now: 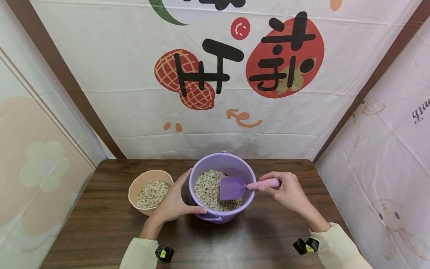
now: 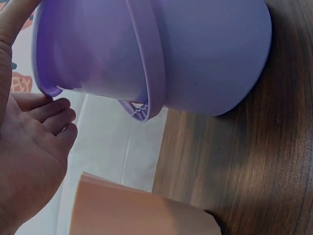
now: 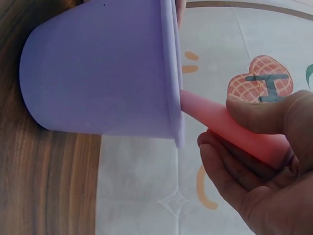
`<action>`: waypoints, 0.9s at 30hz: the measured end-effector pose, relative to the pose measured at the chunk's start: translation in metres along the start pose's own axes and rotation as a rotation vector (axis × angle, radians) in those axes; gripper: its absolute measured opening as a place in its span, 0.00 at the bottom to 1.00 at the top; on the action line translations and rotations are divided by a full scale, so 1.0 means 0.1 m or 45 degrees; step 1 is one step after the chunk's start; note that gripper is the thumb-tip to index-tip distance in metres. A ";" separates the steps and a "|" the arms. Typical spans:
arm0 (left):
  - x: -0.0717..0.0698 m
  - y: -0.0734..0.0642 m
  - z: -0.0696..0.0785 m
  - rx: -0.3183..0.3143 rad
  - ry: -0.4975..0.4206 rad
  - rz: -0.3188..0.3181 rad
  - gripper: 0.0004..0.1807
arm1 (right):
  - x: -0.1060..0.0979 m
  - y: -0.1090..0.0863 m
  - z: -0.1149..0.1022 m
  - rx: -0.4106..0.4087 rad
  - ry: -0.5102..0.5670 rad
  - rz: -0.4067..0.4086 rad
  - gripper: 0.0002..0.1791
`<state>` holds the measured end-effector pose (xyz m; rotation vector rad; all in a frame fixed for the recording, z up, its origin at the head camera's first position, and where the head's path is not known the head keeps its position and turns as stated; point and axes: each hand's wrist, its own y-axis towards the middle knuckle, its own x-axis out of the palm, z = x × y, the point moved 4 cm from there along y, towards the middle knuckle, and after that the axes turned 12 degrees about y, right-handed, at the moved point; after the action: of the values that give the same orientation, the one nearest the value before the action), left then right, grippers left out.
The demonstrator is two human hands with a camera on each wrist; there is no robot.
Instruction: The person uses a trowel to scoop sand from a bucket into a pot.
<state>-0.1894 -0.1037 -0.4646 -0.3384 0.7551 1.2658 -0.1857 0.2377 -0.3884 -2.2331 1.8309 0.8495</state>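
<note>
Pinching the handle (image 1: 263, 184) of the scoop (image 1: 232, 188) between thumb and fingers, the right hand (image 1: 289, 190) is, in the head view, at the right side of the bucket (image 1: 221, 163), with the scoop's purple blade inside, over the grain (image 1: 206, 188); whether the blade touches the grain I cannot tell. The left hand (image 1: 173, 201) is spread wide at the bucket's left side, thumb straight along the near rim and fingers stretched toward the far side, touching it. The bucket stands upright on the table (image 1: 265, 243), and the bowl (image 1: 137, 186), also with grain in it, is to its left, just beside the left hand. In the left wrist view the left hand's fingertips are at the rim, fingers slightly bent, palm apart from the bucket's wall; the bail (image 2: 151, 63) hangs down across the bucket, and the bowl's outer side shows below. In the right wrist view the right thumb lies along the top of the pink handle, the fingers bend beneath it, and the hand is outside the bucket, apart from its rim.
</note>
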 end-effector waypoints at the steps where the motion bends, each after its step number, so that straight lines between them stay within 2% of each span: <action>1: 0.00 0.00 0.00 -0.002 0.001 -0.001 0.74 | 0.01 0.01 -0.01 -0.009 -0.014 -0.010 0.11; 8: 0.00 0.00 0.00 -0.005 0.001 -0.001 0.74 | 0.07 0.04 -0.10 -0.078 -0.097 -0.054 0.12; 14: 0.00 0.00 0.00 -0.007 0.003 -0.001 0.74 | 0.14 0.09 -0.16 -0.123 -0.095 -0.125 0.13; 23: 0.00 -0.01 0.00 -0.011 -0.003 -0.004 0.74 | 0.24 0.15 -0.19 -0.124 -0.126 -0.205 0.13; 27: -0.01 -0.01 0.00 -0.019 0.001 -0.004 0.74 | 0.28 0.18 -0.19 -0.108 -0.094 -0.246 0.12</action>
<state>-0.1884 -0.1044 -0.4642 -0.3519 0.7456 1.2687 -0.1932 0.2005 -0.3828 -2.3478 1.5444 0.9743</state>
